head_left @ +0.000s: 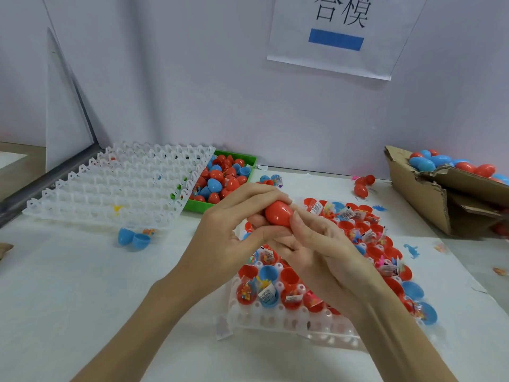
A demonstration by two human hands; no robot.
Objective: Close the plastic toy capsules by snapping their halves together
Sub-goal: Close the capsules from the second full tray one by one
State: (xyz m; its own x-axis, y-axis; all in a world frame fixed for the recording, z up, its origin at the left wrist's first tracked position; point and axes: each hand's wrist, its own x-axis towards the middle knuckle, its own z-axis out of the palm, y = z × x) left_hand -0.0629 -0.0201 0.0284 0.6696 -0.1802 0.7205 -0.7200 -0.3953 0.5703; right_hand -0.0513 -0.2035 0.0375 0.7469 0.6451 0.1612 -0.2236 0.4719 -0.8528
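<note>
I'd squeeze the red capsule straight along its long axis, halves lined up, until the seam seats all round. It sits above the filled white tray, held between both hands: my left hand curls over its top and underside, while my right hand grips it, thumb pressing its near side.

left hand bare | right hand bare | forearms unsleeved
</note>
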